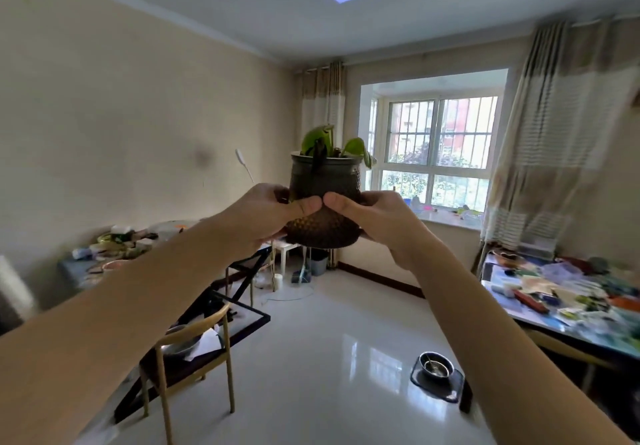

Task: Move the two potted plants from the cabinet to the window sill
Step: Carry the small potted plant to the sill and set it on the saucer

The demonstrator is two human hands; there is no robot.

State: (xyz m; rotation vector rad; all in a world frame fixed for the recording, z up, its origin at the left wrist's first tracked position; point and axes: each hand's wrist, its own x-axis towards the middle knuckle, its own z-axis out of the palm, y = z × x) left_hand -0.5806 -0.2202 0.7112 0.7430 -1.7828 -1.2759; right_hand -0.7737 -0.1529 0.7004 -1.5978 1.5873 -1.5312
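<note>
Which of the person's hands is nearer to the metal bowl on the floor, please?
Right. The right hand grips the potted plant on the side above the metal bowl; the left hand grips the pot's opposite side, farther away.

Two bare forearms, no sleeves showing anywhere up to the frame's lower corners. No watch, bracelet or ring to be seen at either wrist or on the fingers in view. Left hand [266,216] with a broad thumb and a short, plain, unpainted nail. Right hand [375,217] likewise bare, thumbnail short and unpainted. Other fingers largely hidden from view.
</note>
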